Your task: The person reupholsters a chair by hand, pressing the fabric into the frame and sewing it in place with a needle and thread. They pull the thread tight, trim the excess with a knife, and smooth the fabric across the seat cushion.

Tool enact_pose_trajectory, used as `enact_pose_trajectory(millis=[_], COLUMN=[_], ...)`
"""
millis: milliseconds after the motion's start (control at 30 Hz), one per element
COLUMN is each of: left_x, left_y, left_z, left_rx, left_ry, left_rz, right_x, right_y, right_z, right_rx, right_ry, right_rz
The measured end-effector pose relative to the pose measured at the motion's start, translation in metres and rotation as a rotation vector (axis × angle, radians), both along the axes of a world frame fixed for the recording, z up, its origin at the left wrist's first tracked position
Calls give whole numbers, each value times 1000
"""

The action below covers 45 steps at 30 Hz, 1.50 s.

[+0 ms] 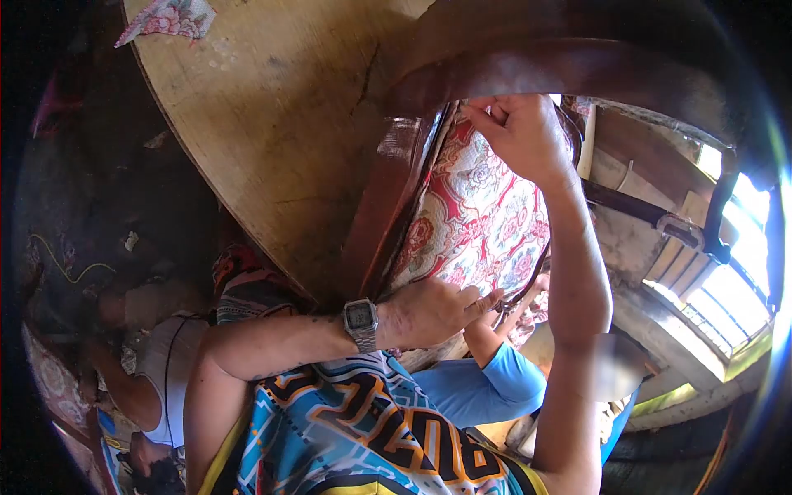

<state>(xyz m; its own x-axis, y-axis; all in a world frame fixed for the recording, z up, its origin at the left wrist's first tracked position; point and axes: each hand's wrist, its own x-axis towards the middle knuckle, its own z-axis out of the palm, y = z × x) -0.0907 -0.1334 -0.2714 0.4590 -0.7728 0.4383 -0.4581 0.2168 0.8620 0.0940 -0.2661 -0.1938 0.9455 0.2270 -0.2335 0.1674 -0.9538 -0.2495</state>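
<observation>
A floral red and white fabric panel (474,210) is set in a dark, glossy wooden frame (388,194). At the panel's upper edge, against the frame, is my right hand (528,136), its fingers bent and pinched together; whatever lies between them is too small to name. My left hand (433,312), with a metal watch (360,322) on the wrist, rests at the panel's lower edge. Its fingers are curled near the border, and anything they grip is hidden.
A round wooden tabletop (272,124) lies at the upper left, with a floral fabric scrap (169,21) on it. One person in blue (487,388) is just beyond my left hand; another in a pale top (169,371) is at the lower left.
</observation>
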Motion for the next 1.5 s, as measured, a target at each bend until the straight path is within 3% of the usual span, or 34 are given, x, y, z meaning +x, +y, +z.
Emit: enact_pose_trajectory(millis=[433, 533, 733, 833, 933, 1033, 1233, 1333, 1500], left_x=[7, 3, 5, 5, 4, 1, 5, 6, 5], left_y=[3, 0, 3, 2, 1, 0, 2, 3, 2], left_z=[4, 0, 4, 5, 4, 2, 4, 5, 4], left_rx=[9, -5, 30, 42, 37, 26, 33, 21, 42], left_ry=[-42, -36, -78, -70, -74, -73, -80, -76, -70], left_rz=[17, 35, 16, -3, 10, 15, 27, 32, 18], right_x=[0, 4, 12, 20, 23, 32, 35, 43, 38], right_y=[2, 5, -9, -10, -2, 2, 7, -9, 18], right_z=[-1, 1, -5, -4, -1, 4, 4, -8, 17], right_rx=[-35, -124, -31, -80, -30, -179, -23, -44, -123], right_ry=[-34, 65, 223, 279, 445, 601, 621, 733, 668], right_rz=[44, -15, -128, -9, -311, -211, -409, -323, -283])
